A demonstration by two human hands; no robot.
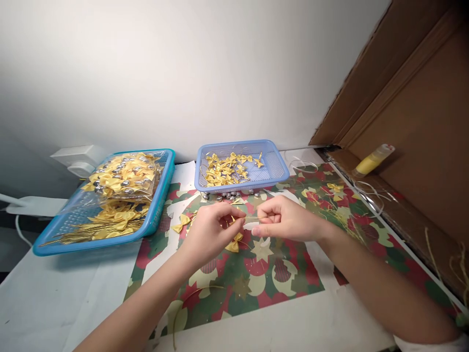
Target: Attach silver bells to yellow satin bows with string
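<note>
Here we see the left hand [212,227] and the right hand [280,220] close together above the tabletop [54,308], fingertips pressed together on a thin gold wire [250,217] stretched between them, each hand pinching one end. A small yellow satin bow [234,243] hangs just beneath the left fingers, glossy and pinched at its middle. Under the hands lies a sheet of wrapping paper [256,278], smooth and printed with red, green and cream rounded shapes and stars. Another yellow bow [181,223] lies loose on it to the left. Behind the hands a lavender plastic mesh basket [274,166] holds a scatter of small yellow bows, with a row of little silver bells [227,195] on the paper at its front edge. Farther left a teal plastic basket [161,205] carries clear bags packed with yellow bows and bells, plus loose bows on gold wires. A yellow glue bottle [373,160] lies in the cardboard box [421,122] at right.
</note>
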